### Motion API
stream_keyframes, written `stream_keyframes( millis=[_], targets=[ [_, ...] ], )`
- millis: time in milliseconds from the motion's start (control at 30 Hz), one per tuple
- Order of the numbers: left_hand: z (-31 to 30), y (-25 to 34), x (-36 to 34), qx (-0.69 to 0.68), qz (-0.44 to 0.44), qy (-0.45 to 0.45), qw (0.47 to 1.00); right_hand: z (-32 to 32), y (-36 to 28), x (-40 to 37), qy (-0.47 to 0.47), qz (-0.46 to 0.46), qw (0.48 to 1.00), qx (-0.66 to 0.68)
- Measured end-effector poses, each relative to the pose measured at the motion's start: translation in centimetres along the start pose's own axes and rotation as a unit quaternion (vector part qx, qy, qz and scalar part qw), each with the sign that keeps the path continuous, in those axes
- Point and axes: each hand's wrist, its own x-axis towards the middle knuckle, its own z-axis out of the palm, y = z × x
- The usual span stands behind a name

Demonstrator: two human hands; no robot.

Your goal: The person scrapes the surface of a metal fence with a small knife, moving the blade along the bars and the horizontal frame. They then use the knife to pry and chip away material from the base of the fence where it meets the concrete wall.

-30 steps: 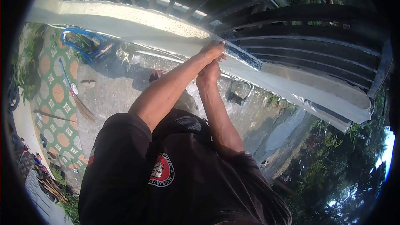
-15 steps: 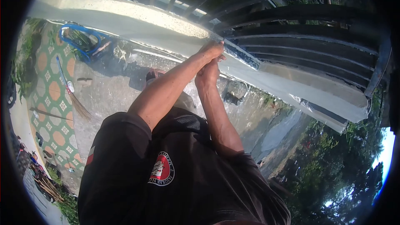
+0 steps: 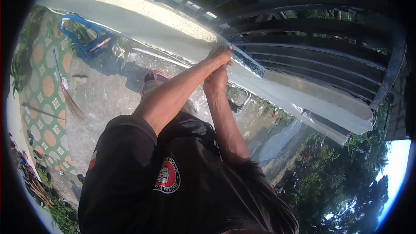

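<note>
My left hand (image 3: 220, 55) is closed at the inner edge of a pale concrete ledge (image 3: 173, 39), beside the base of a dark metal railing (image 3: 312, 54). Just below it, my right hand (image 3: 216, 79) is also closed, its fingers near the left wrist. The hands are close together, and whatever they may hold is too small or hidden to make out. A dark, speckled strip (image 3: 248, 60) runs along the ledge at the foot of the bars, right of my hands.
Below the ledge lies a concrete floor (image 3: 104, 91) with a blue frame (image 3: 82, 34) and a broom (image 3: 71, 104). Patterned green tiles (image 3: 43, 86) are at the left. A shod foot (image 3: 154, 80) shows under my left arm. Trees (image 3: 338, 177) stand at the lower right.
The view has shifted slightly, so the floor, broom and ledge end sit farther left. Both hands stay closed beside the railing, and more of the foot shows.
</note>
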Motion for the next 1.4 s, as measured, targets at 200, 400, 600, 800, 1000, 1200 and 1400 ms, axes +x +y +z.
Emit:
stream_keyframes(
  millis=[200, 400, 600, 800, 1000, 1200, 1400],
  targets=[
    [0.1, 3.9, -4.8, -0.118, -0.028, -0.154, 0.981, 0.4, -3.2, -3.6, 0.006, -0.042, 0.999, 0.000],
    [1.6, 7.2, -8.8, -0.190, 0.007, -0.170, 0.967, 0.9, -5.3, -6.6, -0.023, -0.089, 0.996, 0.007],
    [2.0, 4.3, -4.1, -0.165, -0.026, -0.080, 0.983, -0.2, -3.8, -2.4, -0.031, -0.056, 0.998, 0.006],
    [1.7, 4.6, -3.5, -0.181, 0.002, -0.090, 0.979, 0.8, -4.0, -2.4, -0.018, -0.059, 0.998, -0.006],
    [3.1, 7.3, -7.9, -0.191, 0.046, -0.134, 0.971, 0.7, -5.8, -6.0, -0.033, -0.096, 0.995, -0.005],
    [1.8, 4.5, -4.3, -0.200, -0.008, -0.070, 0.977, 0.5, -3.7, -2.1, -0.012, -0.049, 0.999, 0.020],
    [0.1, 5.4, -6.2, -0.123, 0.000, -0.152, 0.981, 0.8, -5.7, -4.4, -0.067, 0.019, 0.998, -0.005]
  ],
)
